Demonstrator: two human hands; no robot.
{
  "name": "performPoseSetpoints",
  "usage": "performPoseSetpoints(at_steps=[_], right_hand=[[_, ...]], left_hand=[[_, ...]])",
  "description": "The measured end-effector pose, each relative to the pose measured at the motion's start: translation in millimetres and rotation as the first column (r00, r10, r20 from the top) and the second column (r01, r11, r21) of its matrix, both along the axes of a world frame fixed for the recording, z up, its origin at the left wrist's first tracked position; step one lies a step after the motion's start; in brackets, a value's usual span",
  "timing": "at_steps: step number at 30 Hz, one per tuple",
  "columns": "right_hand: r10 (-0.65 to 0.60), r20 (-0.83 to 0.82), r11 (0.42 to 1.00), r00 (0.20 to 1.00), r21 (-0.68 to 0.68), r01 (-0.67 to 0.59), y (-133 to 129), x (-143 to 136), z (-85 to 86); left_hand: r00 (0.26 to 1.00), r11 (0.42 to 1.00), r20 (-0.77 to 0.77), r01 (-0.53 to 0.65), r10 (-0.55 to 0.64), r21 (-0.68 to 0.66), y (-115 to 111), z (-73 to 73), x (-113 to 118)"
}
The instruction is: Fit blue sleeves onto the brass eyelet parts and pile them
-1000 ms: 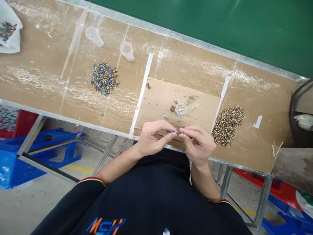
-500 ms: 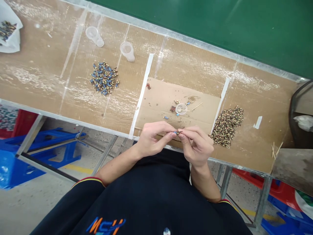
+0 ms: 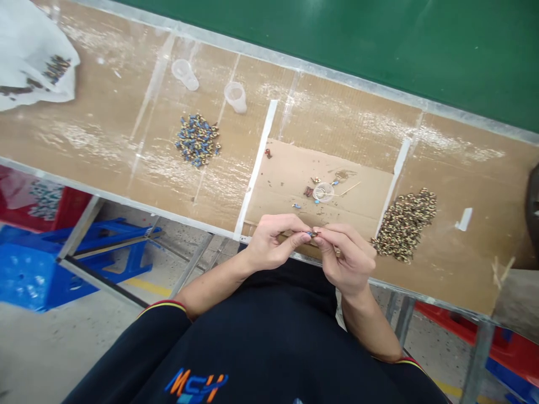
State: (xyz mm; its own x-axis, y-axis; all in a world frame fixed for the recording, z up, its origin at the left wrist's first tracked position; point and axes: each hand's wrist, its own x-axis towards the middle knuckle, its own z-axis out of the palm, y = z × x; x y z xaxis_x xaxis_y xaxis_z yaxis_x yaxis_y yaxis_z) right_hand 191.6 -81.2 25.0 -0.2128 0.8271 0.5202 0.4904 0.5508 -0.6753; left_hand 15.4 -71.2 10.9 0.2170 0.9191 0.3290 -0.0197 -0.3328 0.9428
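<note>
Between my two hands is a tiny blue and gold-brown piece, pinched at both ends over the near table edge. My left hand grips its blue end between thumb and forefinger. The fingertips of my right hand close on the brown-gold end. Just beyond, a cardboard sheet bears a small clear cup with a thin stick by it. Several loose blue, red and gold pieces lie around the cup. The exact kind of piece is too small to make out.
A pile of blue and gold pieces lies to the left, a pile of brown-gold ones to the right. Two clear plastic cups lie farther back. A white bag with more pieces sits far left. Blue stools stand below.
The view has shifted left, so the table scene sits farther right and more of the white bag shows. Both hands keep their pinch on the small piece.
</note>
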Motion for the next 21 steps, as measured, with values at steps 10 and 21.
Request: performPoseSetpoints(at_steps=[10, 21], right_hand=[[-0.185, -0.065, 0.983, 0.981, -0.022, 0.184, 8.1, 22.7, -10.4], [-0.177, 0.085, 0.984, 0.981, 0.042, 0.174, 8.8, 43.8, -10.9]], left_hand=[[0.742, 0.826, -0.39, -0.556, 0.545, 0.096, 44.9, -32.9, -122.9], [0.436, 0.64, -0.487, -0.648, 0.756, 0.413, 32.1, -11.2, -123.3]])
